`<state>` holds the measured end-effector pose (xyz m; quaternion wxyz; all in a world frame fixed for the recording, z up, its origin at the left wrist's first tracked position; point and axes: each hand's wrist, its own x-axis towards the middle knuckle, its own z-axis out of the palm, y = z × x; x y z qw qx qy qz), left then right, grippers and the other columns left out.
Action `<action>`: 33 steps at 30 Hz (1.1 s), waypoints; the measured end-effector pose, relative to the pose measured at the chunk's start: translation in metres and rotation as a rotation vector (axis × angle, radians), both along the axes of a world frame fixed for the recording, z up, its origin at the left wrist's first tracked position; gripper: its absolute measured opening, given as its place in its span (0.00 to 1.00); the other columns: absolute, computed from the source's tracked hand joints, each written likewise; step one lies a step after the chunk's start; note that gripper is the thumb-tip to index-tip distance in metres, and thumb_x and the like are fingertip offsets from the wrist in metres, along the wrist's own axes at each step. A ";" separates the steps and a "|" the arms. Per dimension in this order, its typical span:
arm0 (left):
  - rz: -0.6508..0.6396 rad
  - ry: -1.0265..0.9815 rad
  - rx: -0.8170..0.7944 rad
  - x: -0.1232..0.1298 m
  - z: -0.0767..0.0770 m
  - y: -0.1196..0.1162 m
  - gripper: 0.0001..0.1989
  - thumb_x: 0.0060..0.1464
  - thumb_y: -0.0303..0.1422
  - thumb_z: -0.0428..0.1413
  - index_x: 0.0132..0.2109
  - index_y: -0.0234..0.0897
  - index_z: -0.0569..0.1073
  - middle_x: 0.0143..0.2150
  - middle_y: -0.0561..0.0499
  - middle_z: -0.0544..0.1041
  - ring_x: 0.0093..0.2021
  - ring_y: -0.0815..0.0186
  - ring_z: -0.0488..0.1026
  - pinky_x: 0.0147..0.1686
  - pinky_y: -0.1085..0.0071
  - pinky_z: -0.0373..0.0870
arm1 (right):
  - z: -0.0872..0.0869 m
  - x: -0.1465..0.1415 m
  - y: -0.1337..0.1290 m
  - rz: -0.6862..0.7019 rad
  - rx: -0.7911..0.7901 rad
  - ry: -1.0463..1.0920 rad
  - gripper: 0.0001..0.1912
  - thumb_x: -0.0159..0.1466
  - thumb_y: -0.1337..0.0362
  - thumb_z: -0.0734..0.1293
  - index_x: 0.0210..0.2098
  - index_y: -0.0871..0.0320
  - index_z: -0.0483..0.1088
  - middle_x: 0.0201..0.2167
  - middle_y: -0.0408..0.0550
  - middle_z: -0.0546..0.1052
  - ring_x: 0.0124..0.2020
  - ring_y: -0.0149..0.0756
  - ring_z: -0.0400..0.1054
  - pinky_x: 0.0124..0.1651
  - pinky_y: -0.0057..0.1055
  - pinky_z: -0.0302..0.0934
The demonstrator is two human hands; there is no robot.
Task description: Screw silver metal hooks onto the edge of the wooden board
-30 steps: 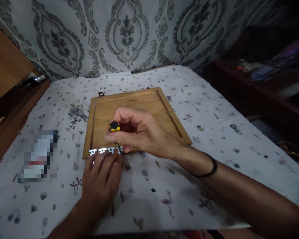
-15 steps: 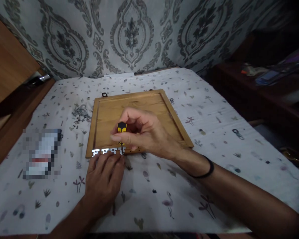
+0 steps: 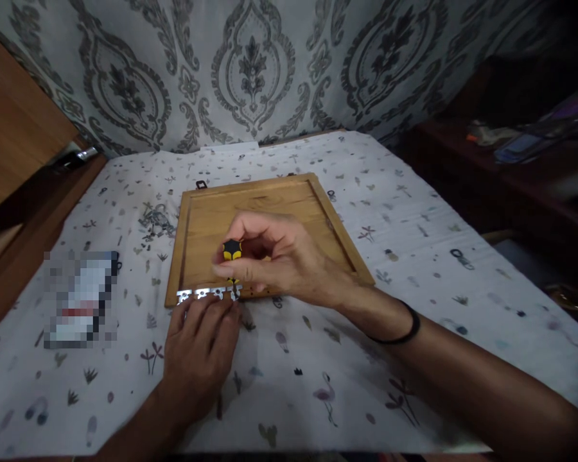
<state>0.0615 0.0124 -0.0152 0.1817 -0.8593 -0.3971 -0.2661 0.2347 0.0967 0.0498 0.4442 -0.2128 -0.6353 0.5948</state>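
Note:
My right hand [image 3: 274, 256] is closed around the black-and-yellow handle of a screwdriver [image 3: 232, 250], held upright over the panel's near edge. Its lower end meets the rightmost of several shiny metal pieces [image 3: 202, 293], which form a row along that edge. My left hand [image 3: 200, 343] lies palm down in front, its bent fingers together and pressing on the metal row; the thumb is out of sight. Under the right hand lies a wooden panel [image 3: 250, 199] with a raised frame. Small dark holes show in its near edge, right of the screwdriver.
A loose heap of small metal parts [image 3: 157, 220] sits left of the panel. Farther left is a blurred-out phone-like object [image 3: 81, 298]. A printed white cloth [image 3: 347, 398] covers the table. Wooden furniture [image 3: 19, 122] stands at left, and a patterned curtain [image 3: 173, 70] hangs behind.
My right hand and the screwdriver handle have shifted very slightly left and down, and the handle seems turned a little. The left hand and the panel stay about where they were.

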 end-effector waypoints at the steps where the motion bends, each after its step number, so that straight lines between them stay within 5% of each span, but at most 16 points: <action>1: -0.002 -0.001 0.007 0.000 0.000 0.000 0.07 0.60 0.22 0.56 0.46 0.29 0.74 0.42 0.42 0.81 0.43 0.53 0.73 0.46 0.55 0.66 | 0.001 0.001 0.000 0.003 -0.004 -0.011 0.18 0.58 0.56 0.76 0.28 0.59 0.64 0.25 0.38 0.67 0.23 0.22 0.59 0.21 0.19 0.56; 8: 0.005 0.008 0.017 -0.001 0.000 0.000 0.08 0.59 0.22 0.57 0.47 0.29 0.74 0.41 0.41 0.81 0.43 0.53 0.74 0.46 0.55 0.66 | 0.010 0.012 0.003 0.157 0.068 -0.118 0.09 0.66 0.62 0.69 0.43 0.60 0.71 0.28 0.37 0.70 0.24 0.23 0.68 0.29 0.22 0.66; 17: 0.025 0.001 0.016 0.001 0.000 0.000 0.07 0.61 0.23 0.56 0.46 0.31 0.74 0.41 0.43 0.81 0.43 0.53 0.73 0.45 0.56 0.66 | 0.001 -0.002 -0.001 0.000 0.169 0.023 0.15 0.59 0.63 0.75 0.26 0.60 0.65 0.22 0.34 0.64 0.22 0.20 0.55 0.23 0.21 0.51; 21: 0.028 0.001 0.024 0.000 0.001 0.001 0.06 0.61 0.24 0.57 0.45 0.31 0.75 0.41 0.43 0.82 0.42 0.53 0.74 0.44 0.56 0.66 | 0.004 0.001 -0.002 -0.016 0.205 -0.035 0.15 0.61 0.62 0.74 0.27 0.59 0.63 0.24 0.35 0.63 0.24 0.22 0.56 0.26 0.22 0.51; 26: 0.005 0.029 0.038 -0.002 0.000 0.003 0.06 0.62 0.26 0.57 0.46 0.32 0.75 0.42 0.44 0.82 0.43 0.55 0.74 0.45 0.57 0.66 | 0.010 0.012 0.001 0.135 0.223 -0.169 0.07 0.65 0.63 0.70 0.39 0.60 0.70 0.29 0.38 0.68 0.28 0.24 0.61 0.31 0.22 0.58; 29: 0.023 0.009 0.041 -0.001 -0.001 0.003 0.06 0.60 0.25 0.58 0.45 0.32 0.75 0.42 0.44 0.82 0.43 0.54 0.74 0.45 0.57 0.67 | 0.010 0.013 0.003 0.206 0.157 -0.166 0.10 0.66 0.60 0.69 0.35 0.61 0.70 0.26 0.38 0.67 0.26 0.24 0.62 0.30 0.24 0.58; 33: 0.024 -0.004 0.050 0.001 0.000 0.002 0.06 0.60 0.24 0.58 0.45 0.31 0.75 0.40 0.43 0.81 0.43 0.53 0.74 0.46 0.56 0.67 | 0.003 0.004 -0.001 0.092 0.154 -0.103 0.17 0.61 0.56 0.73 0.27 0.60 0.66 0.22 0.36 0.64 0.24 0.24 0.60 0.27 0.24 0.54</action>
